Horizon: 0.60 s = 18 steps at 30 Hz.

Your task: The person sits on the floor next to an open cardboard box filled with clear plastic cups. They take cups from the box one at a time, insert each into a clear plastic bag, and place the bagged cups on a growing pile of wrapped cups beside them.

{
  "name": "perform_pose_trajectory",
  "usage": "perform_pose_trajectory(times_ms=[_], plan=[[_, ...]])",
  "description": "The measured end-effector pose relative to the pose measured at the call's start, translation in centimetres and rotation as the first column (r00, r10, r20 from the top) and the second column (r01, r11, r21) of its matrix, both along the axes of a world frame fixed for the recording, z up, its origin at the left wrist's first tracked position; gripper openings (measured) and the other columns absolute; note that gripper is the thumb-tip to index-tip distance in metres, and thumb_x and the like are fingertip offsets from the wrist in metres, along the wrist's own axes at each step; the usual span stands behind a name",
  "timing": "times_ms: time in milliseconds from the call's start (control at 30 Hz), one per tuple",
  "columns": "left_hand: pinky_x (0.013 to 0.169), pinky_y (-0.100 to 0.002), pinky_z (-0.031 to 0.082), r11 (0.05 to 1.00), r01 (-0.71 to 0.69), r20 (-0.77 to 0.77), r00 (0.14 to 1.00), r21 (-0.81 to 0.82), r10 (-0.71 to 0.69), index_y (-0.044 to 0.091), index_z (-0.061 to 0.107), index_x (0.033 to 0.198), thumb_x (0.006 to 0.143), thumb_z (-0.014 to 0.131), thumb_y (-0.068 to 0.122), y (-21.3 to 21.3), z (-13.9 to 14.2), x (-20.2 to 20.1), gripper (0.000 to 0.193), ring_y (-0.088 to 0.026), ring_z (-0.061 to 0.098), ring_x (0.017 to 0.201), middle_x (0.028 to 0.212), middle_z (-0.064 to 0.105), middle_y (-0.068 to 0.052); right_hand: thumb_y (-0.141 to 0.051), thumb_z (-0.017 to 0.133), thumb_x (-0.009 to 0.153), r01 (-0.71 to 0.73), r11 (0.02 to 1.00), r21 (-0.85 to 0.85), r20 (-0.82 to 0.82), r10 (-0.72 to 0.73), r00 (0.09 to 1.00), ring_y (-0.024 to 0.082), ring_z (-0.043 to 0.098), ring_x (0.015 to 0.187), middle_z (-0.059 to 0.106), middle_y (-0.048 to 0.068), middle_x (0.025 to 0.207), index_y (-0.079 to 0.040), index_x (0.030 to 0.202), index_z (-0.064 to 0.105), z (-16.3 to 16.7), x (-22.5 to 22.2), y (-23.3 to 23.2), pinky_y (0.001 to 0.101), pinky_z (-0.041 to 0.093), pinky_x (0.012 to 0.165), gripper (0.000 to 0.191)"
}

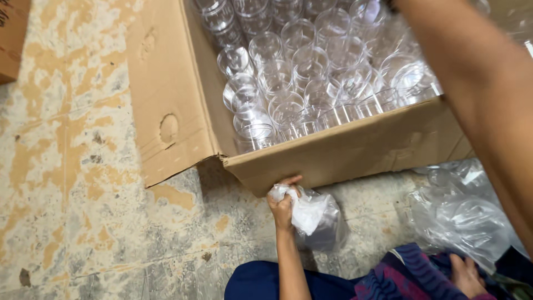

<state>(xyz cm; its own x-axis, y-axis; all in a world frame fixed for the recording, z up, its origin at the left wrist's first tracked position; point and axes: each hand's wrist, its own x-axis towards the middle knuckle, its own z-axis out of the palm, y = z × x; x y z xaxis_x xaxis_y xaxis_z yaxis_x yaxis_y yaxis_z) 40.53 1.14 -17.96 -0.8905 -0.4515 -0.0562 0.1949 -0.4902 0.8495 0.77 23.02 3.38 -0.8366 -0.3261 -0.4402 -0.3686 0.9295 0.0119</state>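
My left hand is down at the floor, just under the front corner of a big cardboard box. It is shut on a crumpled clear plastic bag with a white bunched part at the top. The box is packed with several clear plastic cups standing upright in rows. My right forearm crosses the right side of the view, above the box. It runs out past the top edge, so the hand itself is hidden.
The box's open flap hangs out to the left over a worn, patchy floor. A heap of clear plastic wrapping lies at the lower right. Blue and purple patterned cloth fills the bottom edge. Another cardboard box corner shows at the top left.
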Motion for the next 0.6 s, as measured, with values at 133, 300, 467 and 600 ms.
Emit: perform_pose_trajectory(times_ms=[133, 300, 467, 600], plan=[[0.061, -0.028, 0.049, 1.0, -0.031, -0.003, 1.0, -0.006, 0.031, -0.011, 0.069, 0.103, 0.073, 0.049, -0.003, 0.8, -1.3, -0.6, 0.037, -0.016, 0.063, 0.069, 0.103, 0.077, -0.02, -0.037, 0.072, 0.083, 0.135, 0.99, 0.044, 0.074, -0.138, 0.988, 0.034, 0.068, 0.096, 0.07, 0.014, 0.103, -0.014, 0.112, 0.065, -2.4, 1.2, 7.6, 0.0475, 0.055, 0.082, 0.038], [0.061, -0.027, 0.045, 0.993, -0.021, 0.119, 0.992, -0.115, 0.034, -0.015, 0.075, 0.106, 0.075, 0.051, -0.003, 1.1, -2.5, -0.6, 0.04, -0.017, 0.06, 0.067, 0.084, 0.071, -0.019, -0.036, 0.074, 0.081, 0.197, 0.98, 0.034, 0.117, -0.2, 0.973, 0.034, 0.067, 0.1, 0.068, 0.015, 0.107, -0.013, 0.117, 0.061, -3.8, 2.4, 12.2, 0.0475, 0.054, 0.084, 0.045], [0.06, -0.03, 0.049, 0.994, -0.029, 0.051, 0.998, -0.101, 0.034, -0.015, 0.071, 0.101, 0.073, 0.051, -0.002, 0.9, -3.0, -0.8, 0.037, -0.019, 0.061, 0.062, 0.084, 0.073, -0.02, -0.036, 0.075, 0.078, 0.195, 0.981, 0.001, 0.14, -0.193, 0.971, 0.034, 0.066, 0.103, 0.067, 0.016, 0.111, -0.012, 0.122, 0.057, -5.3, 2.3, 12.5, 0.0475, 0.054, 0.087, 0.053], [0.06, -0.031, 0.048, 0.993, -0.013, 0.072, 0.997, -0.118, 0.022, -0.017, 0.072, 0.1, 0.072, 0.05, -0.002, 1.0, -2.6, -0.5, 0.039, -0.019, 0.06, 0.062, 0.079, 0.072, -0.02, -0.036, 0.076, 0.077, 0.192, 0.981, -0.005, 0.16, -0.189, 0.969, 0.034, 0.065, 0.106, 0.066, 0.016, 0.114, -0.011, 0.125, 0.054, -6.0, 2.9, 12.0, 0.0475, 0.054, 0.088, 0.059]])
